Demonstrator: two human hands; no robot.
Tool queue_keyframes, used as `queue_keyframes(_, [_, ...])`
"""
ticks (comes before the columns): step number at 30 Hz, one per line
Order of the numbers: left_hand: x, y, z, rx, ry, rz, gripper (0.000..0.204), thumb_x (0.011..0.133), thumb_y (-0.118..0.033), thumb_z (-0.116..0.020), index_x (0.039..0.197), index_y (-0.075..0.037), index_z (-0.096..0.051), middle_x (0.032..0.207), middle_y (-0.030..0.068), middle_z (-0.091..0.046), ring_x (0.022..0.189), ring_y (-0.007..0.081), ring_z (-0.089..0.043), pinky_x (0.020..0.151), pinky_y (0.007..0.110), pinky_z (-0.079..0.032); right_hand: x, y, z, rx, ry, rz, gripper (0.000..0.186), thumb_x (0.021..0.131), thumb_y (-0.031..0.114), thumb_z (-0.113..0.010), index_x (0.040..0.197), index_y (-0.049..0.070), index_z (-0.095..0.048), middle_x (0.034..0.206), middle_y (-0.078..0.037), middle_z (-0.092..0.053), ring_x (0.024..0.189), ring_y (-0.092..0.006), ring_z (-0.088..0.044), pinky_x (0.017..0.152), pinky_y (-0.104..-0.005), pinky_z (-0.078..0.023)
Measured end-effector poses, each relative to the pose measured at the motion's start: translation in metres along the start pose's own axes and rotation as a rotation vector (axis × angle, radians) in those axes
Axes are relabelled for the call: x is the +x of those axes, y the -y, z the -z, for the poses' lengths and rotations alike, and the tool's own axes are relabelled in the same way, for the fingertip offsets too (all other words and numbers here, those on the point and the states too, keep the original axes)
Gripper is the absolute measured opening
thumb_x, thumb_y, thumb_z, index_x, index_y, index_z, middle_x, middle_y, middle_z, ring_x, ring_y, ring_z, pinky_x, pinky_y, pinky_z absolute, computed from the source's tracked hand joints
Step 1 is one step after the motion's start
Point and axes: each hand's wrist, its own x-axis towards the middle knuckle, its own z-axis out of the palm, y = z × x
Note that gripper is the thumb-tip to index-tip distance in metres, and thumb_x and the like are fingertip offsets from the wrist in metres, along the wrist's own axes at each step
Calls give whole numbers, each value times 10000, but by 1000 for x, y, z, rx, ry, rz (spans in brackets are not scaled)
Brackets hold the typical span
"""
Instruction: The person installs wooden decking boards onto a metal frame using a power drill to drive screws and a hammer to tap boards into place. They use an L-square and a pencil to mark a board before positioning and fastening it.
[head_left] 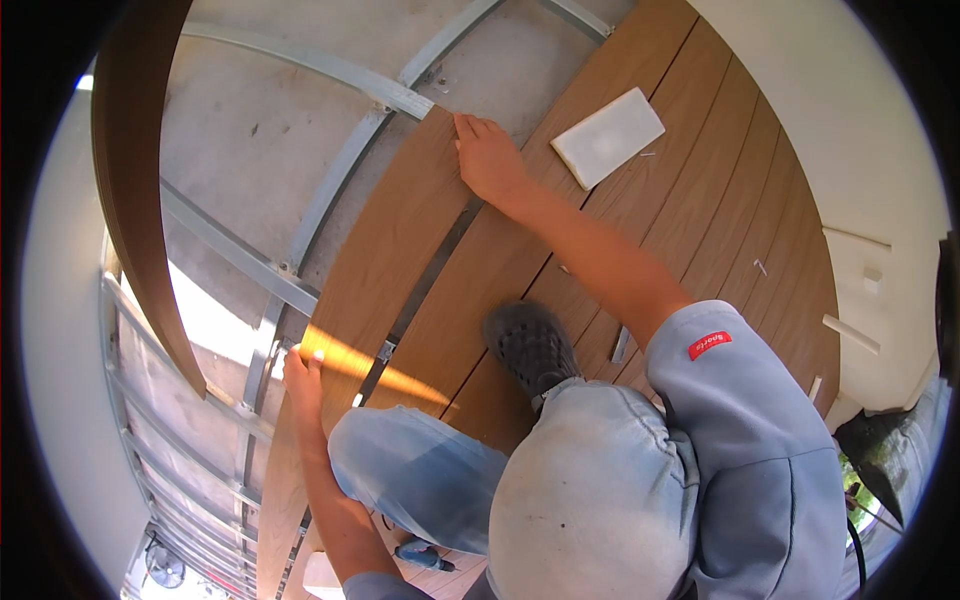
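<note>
A brown wood-look decking board lies across a grey metal frame, with a dark gap between it and the laid board to its right. My right hand is closed round the far end of the loose board, its fingertips curled over the corner. Farther down its left edge, my left hand grips it with the thumb on top and the other fingers partly hidden at the side. In the gap sits a small metal clip. Sunlight falls in a bright stripe over the board near my left hand.
Metal joists cross over a concrete floor on the left. Another brown board stands up at the far left. On the laid decking rest a white rectangular block and a short metal piece. My dark clog is planted on the boards.
</note>
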Motion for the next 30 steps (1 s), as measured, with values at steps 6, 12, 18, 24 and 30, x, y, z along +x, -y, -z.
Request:
queue_keyframes(6, [0, 30, 15, -26, 59, -8, 419, 986, -285, -673, 1263, 5, -554, 1192, 234, -624, 1147, 433, -576, 1000, 490, -456, -10, -13, 49, -139, 239, -5, 366, 928, 142, -613, 1263, 8, -670, 1110, -145, -715, 1145, -328, -628, 924, -409, -538])
queue_keyframes(12, [26, -18, 49, -216, 385, 45, 427, 965, -270, -667, 1299, -18, -588, 1169, 189, -694, 1095, 309, -652, 971, 392, -482, 53, -92, 56, 355, 659, -159, 268, 860, 279, -791, 963, 31, -780, 892, -79, -758, 829, -216, -678, 769, -346, -516])
queue_keyframes(18, [29, -9, 54, -246, 461, 63, 382, 952, -249, -666, 1249, -14, -610, 1100, 174, -718, 1027, 286, -668, 929, 379, -492, 58, -90, 45, 645, 741, -329, 203, 771, 202, -872, 836, 35, -777, 776, -26, -721, 775, -125, -626, 744, -301, -492])
queue_keyframes(24, [25, -13, 53, -231, 470, 51, 361, 964, -229, -660, 1247, -15, -597, 1109, 160, -717, 1046, 271, -661, 951, 374, -480, 55, -97, 44, 571, 715, -264, 215, 750, 238, -885, 818, 51, -802, 797, -43, -751, 769, -131, -634, 747, -314, -487])
queue_keyframes(30, [28, 14, 47, -270, 483, 20, 401, 968, -268, -670, 1268, -18, -580, 1126, 141, -705, 1057, 250, -645, 962, 371, -474, 56, -98, 41, 572, 729, -232, 236, 727, 269, -895, 816, 67, -812, 792, -46, -755, 784, -143, -646, 761, -315, -484])
